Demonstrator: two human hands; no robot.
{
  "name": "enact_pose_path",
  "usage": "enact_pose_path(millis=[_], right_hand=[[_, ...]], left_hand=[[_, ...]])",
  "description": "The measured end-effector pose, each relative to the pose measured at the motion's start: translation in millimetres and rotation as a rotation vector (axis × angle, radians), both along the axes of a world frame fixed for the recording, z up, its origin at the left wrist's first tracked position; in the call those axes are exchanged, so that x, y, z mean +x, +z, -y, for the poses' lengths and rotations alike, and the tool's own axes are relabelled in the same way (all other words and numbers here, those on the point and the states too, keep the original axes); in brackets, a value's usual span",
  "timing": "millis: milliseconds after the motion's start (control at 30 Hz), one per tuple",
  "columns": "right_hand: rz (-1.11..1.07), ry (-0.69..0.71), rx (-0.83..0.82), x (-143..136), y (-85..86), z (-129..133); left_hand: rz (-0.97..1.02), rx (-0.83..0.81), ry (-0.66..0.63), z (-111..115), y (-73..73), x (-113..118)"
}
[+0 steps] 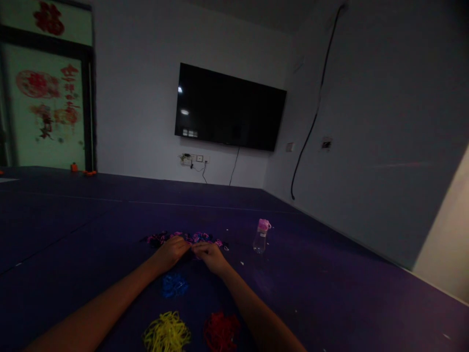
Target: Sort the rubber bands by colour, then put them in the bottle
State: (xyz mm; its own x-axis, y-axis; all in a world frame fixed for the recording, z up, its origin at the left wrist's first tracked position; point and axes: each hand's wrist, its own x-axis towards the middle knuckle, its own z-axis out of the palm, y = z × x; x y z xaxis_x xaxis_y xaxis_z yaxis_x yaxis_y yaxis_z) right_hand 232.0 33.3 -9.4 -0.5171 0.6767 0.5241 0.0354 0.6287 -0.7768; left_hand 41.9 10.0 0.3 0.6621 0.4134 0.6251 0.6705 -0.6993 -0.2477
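Head view: both hands (191, 252) touch the mixed-colour pile (200, 238)

dark purple surface (315, 293), blue pile (175, 285) near side, from it: multicolored pile (200, 237) 12 o'clock, clear pink-capped bottle (260, 239) 2, red pile (222, 332) 4–5, yellow pile (166, 333) 6, orange pieces (90, 173) far 11

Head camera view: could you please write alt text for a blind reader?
Two bare hands, left and right, meet at a mixed pile of pink and dark loops; nearer lie blue, yellow and red heaps. A pink-capped clear bottle stands right, a wall-mounted television beyond.
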Motion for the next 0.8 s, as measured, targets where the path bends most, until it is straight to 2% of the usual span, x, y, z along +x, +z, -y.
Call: enact_pose_path(millis=[133,267,500,567,800], right_hand=[[0.008,0.013,-0.035,1,-0.9,-2],[0.012,-0.046,-0.053,2,-5.1,-5],[-0.031,-0.395,0.038,5,-2.5,-6],[0.001,-0.438,0.091,6,-0.8,-4],[0.377,-0.349,0.256,4,3.0,5]], left_hand=[[-0.027,0.019,0.047,1,0.1,1],[-0.025,0.000,0.091,2,1.4,0],[0.109,-0.082,0.146,0,1.9,0],[0.144,-0.107,0.157,-3,0.0,0],[0.150,-0.145,0.156,-5,-1.9,0]])
